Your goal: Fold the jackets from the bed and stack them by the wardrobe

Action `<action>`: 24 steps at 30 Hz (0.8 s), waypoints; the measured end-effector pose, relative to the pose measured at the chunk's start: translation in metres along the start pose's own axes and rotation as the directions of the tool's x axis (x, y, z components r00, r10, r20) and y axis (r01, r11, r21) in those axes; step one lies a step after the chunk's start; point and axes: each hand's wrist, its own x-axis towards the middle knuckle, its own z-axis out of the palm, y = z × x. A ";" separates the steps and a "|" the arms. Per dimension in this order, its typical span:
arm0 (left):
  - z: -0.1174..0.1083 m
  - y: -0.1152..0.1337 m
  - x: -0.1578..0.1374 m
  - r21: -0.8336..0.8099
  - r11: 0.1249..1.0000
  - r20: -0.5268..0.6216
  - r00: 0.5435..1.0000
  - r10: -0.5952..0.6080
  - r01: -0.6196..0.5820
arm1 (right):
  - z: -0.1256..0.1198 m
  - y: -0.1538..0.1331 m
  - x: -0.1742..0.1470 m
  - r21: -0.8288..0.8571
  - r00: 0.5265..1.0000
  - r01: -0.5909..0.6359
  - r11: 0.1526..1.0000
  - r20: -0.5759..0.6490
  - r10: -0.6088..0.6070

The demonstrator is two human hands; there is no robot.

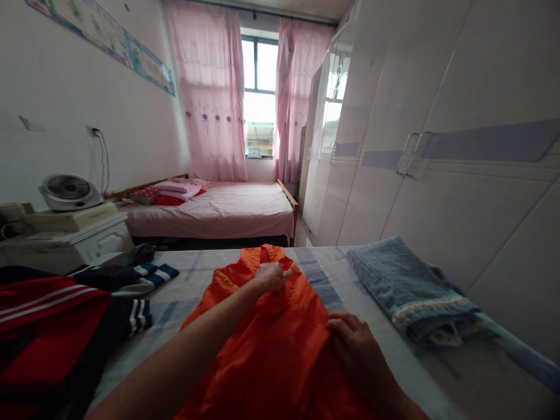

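Observation:
An orange collared shirt (271, 344) lies lengthwise on the bed, its collar (265, 252) pointing away from me and its sides drawn inward. My left hand (271, 277) reaches across the shirt and rests just below the collar, with its fingers stretched toward the right shoulder. Along the right side of the shirt, my right hand (355, 341) lies on the cloth, fingers extended at the edge and thumb hidden. Neither hand lifts the fabric. The lower end of the shirt runs out of view at the bottom.
Dark and red striped clothes (52, 321) lie at the left. A folded blue-grey denim garment (411, 286) sits at the right on the patterned bedsheet (175, 309). Beyond are a pink bed (245, 204), a fan (70, 191) on a cabinet, and a white wardrobe (394, 116).

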 end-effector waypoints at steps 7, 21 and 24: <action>0.021 0.017 0.043 0.035 0.999 0.018 1.000 -0.008 0.007 | -0.001 0.007 0.000 0.043 1.000 -0.021 0.999 0.024 0.020; 0.010 -0.061 -0.118 0.022 0.980 -0.118 0.973 0.198 -0.197 | -0.002 0.007 -0.002 0.058 0.988 -0.156 0.986 0.023 0.155; 0.023 -0.067 -0.162 0.110 0.903 -0.048 0.906 0.421 -0.415 | -0.005 0.000 0.003 -0.014 0.987 -0.131 0.991 0.092 0.131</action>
